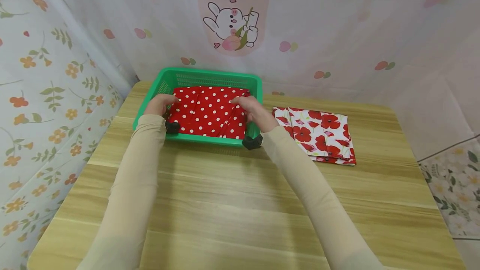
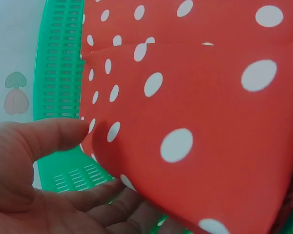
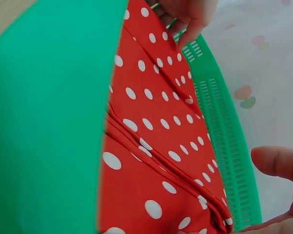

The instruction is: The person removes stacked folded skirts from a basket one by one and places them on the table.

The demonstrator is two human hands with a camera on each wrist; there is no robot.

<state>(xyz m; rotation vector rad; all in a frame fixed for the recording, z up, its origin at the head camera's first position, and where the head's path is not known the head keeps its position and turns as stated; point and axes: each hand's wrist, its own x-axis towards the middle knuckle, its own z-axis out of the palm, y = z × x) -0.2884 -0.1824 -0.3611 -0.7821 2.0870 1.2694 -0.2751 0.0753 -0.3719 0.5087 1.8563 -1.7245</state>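
A folded red cloth with white polka dots [image 1: 211, 109] lies inside a green plastic basket [image 1: 210, 138], covering much of its floor. My left hand [image 1: 157, 104] is at the cloth's left edge. In the left wrist view the left thumb [image 2: 63, 132] points straight at that edge, while the fingers [image 2: 105, 207] extend loosely along and under its side. My right hand [image 1: 258, 112] is over the basket's right side. Its thumb [image 3: 278, 161] stands out apart from the cloth in the right wrist view, and the other fingers are mostly hidden there.
To the right of the basket, a folded white cloth with red poppies [image 1: 322, 132] lies on the wooden table [image 1: 225, 203]. A printed curtain [image 1: 311, 24] hangs behind the table, and another floral one [image 1: 48, 107] hangs along the left.
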